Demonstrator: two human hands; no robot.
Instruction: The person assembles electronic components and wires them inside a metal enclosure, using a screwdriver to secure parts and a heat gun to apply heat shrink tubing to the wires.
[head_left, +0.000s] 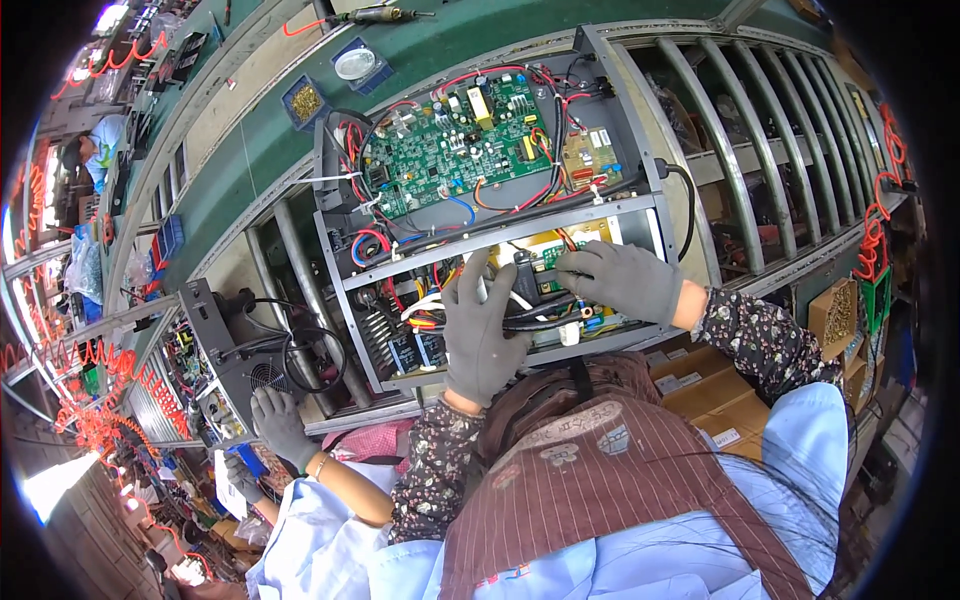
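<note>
An open dark grey metal chassis (655,225) lies before me with its electronics exposed. In its far compartment sits a large green circuit board (455,150). Both my hands wear grey gloves and work in the near compartment, among cables and parts. My left hand (485,340) reaches in from the near side, thumb and fingers bent around something I cannot make out, beside a black part (526,275). On the other side of that part, my right hand (625,283) has its fingertips drawn together over a small green board (548,258); what they grip is hidden.
Metal rollers (740,160) carry the chassis. Beyond it, a blue tray of small brass-coloured screws (306,102) and an electric screwdriver (375,15) lie on a green surface. At left, a co-worker's gloved hand (285,425) is beside another chassis (215,340). A screw box (833,315) stands at right.
</note>
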